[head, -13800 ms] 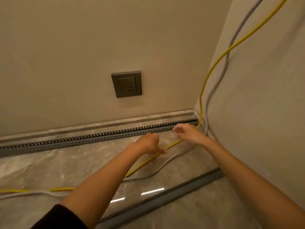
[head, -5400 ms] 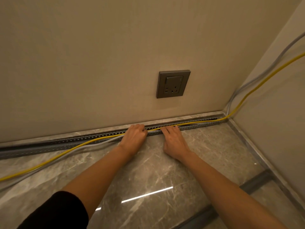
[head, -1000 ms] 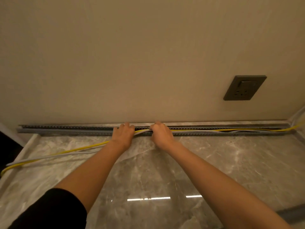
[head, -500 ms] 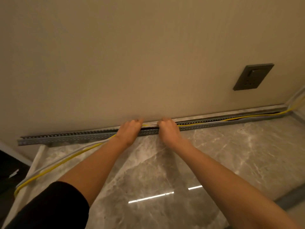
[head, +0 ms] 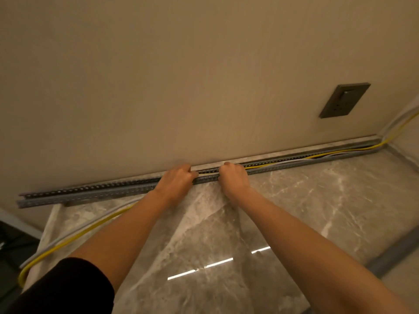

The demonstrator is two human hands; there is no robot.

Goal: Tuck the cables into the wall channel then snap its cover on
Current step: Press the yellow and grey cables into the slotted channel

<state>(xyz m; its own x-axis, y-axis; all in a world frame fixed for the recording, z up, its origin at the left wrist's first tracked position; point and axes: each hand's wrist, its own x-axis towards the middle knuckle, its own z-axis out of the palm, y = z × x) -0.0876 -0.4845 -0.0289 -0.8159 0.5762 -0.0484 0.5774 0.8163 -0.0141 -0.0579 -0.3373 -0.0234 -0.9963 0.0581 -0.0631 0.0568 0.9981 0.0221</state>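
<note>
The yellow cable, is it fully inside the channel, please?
Partly: the yellow cable lies in the channel at right, but trails on the floor at left.

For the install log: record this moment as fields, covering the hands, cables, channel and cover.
channel: open, slotted, at the foot of the wall
left hand: fingers curled over the channel, mid-length
right hand: fingers curled over the channel, just right of the left
cables: yellow and grey; inside the channel right of the hands, loose on the floor to the left
cover: grey strip lying on the floor, lower right; not fitted
socket: above the channel's right part
</note>
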